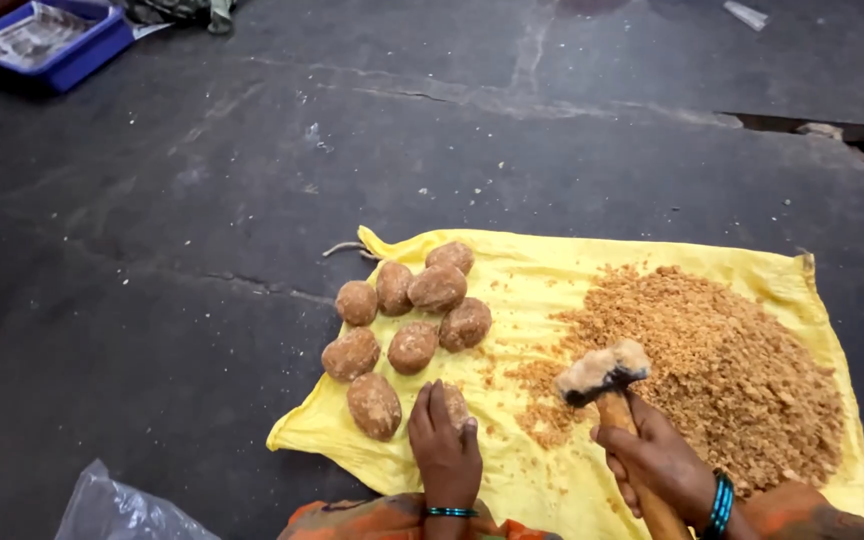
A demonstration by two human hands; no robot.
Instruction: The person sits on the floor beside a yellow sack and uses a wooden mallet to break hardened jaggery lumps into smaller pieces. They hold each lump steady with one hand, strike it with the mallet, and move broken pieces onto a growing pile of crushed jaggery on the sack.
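I see a big dark stone floor [252, 180] with cracks in it. On the floor lies a yellow cloth [542, 270], and I use that cloth as my marker for where things are.

On the right half of the cloth sits a wide heap of brown crumbs [732, 370]. On the left half of the cloth lie eight round brown lumps [412, 345], close together, some touching. Far from the cloth, at the top left corner of the floor, is a blue tray [72, 55]. Just off the cloth's near left corner lies a clear plastic bag [112, 510].

At the near edge of the cloth, in the middle, one more small brown lump [455, 405] sits under my left hand [445, 440]. The fingers curl over it and press it down onto the cloth. I think this lump is hard and a bit crumbly, so it can break into bits, and it may feel sticky. It looks best to hold it by its sides, with the top left bare.

My right hand [657, 465] is wrapped tight around the wooden handle of a hammer [604, 375]. The hammer head hangs just above the cloth, between the small lump and the crumb heap. Crumbs are stuck all over the head.
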